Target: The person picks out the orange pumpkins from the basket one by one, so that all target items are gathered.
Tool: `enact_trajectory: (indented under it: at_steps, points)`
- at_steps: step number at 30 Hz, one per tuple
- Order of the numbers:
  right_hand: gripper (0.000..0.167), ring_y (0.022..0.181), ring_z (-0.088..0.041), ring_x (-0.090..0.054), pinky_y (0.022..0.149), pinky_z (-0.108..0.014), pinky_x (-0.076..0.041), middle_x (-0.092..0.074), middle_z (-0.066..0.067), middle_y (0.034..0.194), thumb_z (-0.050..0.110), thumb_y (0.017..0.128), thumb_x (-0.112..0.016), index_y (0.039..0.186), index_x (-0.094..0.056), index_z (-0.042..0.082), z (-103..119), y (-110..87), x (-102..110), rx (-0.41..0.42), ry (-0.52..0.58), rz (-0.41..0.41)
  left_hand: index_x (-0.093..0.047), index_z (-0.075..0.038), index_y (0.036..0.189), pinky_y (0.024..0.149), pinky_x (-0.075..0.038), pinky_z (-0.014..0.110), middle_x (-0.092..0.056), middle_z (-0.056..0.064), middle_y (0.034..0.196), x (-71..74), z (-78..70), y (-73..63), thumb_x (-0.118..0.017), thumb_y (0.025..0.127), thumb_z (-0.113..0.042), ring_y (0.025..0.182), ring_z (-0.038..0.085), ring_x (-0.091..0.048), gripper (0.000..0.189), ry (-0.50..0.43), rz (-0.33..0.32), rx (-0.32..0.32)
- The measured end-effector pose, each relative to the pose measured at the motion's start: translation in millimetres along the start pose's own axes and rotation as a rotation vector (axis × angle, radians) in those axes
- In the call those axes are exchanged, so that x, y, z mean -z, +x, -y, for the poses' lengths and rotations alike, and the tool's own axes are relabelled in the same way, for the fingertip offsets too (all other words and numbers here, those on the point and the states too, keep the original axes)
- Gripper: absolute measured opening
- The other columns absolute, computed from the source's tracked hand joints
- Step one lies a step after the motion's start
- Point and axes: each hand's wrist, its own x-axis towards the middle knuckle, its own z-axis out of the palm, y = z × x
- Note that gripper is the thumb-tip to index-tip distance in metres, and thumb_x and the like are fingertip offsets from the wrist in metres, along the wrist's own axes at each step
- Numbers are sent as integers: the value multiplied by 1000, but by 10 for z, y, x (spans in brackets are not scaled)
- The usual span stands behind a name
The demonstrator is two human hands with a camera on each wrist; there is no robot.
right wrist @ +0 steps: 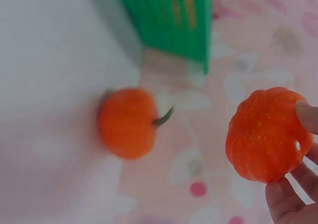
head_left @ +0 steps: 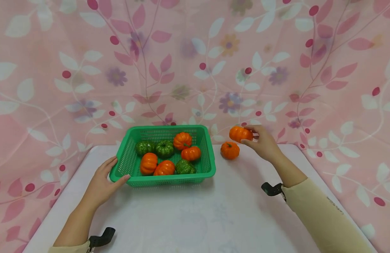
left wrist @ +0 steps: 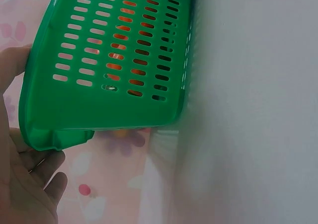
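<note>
In the head view, a green plastic basket (head_left: 169, 180) stands on the table, with three green pumpkins (head_left: 164, 149) and several orange pumpkins (head_left: 148, 163) inside. My left hand (head_left: 101, 185) holds its near left corner, thumb on the front rim and fingers at the left side; the left wrist view shows fingertips (left wrist: 53, 159) under the corner of the rim. Right of the basket, my right hand (head_left: 263, 143) grips a small orange pumpkin (head_left: 239, 134) between thumb and fingers, raised off the table. Below it, another orange pumpkin (head_left: 230, 150) with a dark stem sits on the table.
A white cloth covers the table (head_left: 195, 218). Behind and at the sides hangs a pink floral curtain (head_left: 195, 70). Dark wrist camera mounts (head_left: 271, 189) stick out from both sleeves.
</note>
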Motion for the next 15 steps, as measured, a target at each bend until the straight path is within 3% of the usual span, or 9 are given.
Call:
enact_trajectory:
  at_steps: [6,15]
  points:
    - [51,114,-42,-50,102,-58,-46,-51,-26,129,12,92,-74,134,-53,-7,-409,21,-17,5,-64,-34,-34,9,151,103,-28,75,-32,25,156,4,-16,-7,-73,90,-41,139,53,-28,88,-1,4,-1]
    - [50,110,-42,-49,100,-58,-47,-51,-28,126,10,90,-75,131,-54,-10,-910,74,-172,-45,-165,-53,-34,10,150,105,-28,74,-32,25,157,15,-22,0,-73,90,-40,140,53,-28,88,-2,11,-11]
